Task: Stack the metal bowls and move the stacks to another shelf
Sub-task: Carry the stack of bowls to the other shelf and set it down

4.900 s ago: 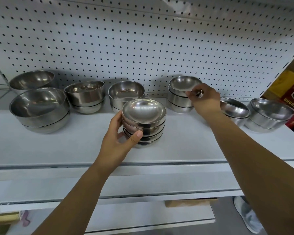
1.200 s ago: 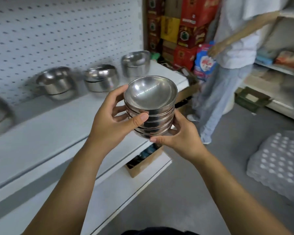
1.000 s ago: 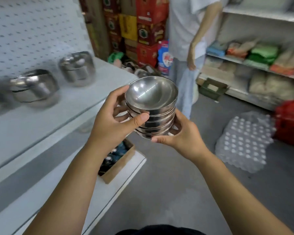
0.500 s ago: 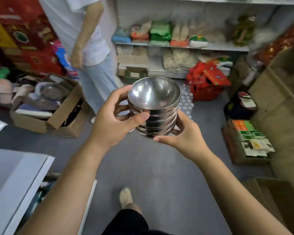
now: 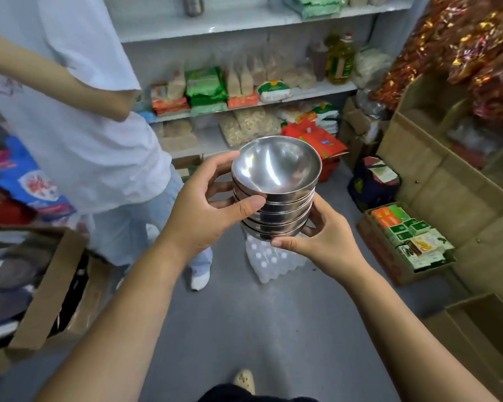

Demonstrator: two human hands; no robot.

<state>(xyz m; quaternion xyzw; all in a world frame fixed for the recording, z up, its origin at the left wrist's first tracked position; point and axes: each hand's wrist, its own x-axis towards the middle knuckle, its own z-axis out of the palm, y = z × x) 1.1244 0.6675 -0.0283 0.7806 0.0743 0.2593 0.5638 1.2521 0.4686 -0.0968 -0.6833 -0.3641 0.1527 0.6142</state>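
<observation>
Carrying the stack of metal bowls [image 5: 275, 192] in mid-air above the grey floor [image 5: 244, 329], we judge the stacking part done for this batch: several bowls sit nested, rims level, the top one open to the camera. What is left is the move itself, since the stack rests on no shelf yet. The shelves ahead [image 5: 244, 100] are crowded with packets, so we cannot tell which spot is meant for it.

Our left hand [image 5: 204, 210] wraps the near left side of the stack, thumb pressed across the upper rims and fingers curled round the far side. Our right hand [image 5: 323, 239] cups it from below and to the right, thumb along the lowest bowl. Both grips are closed on the stack, which sits between the palms. A person in a white shirt [image 5: 79, 117] stands close on the left.
</observation>
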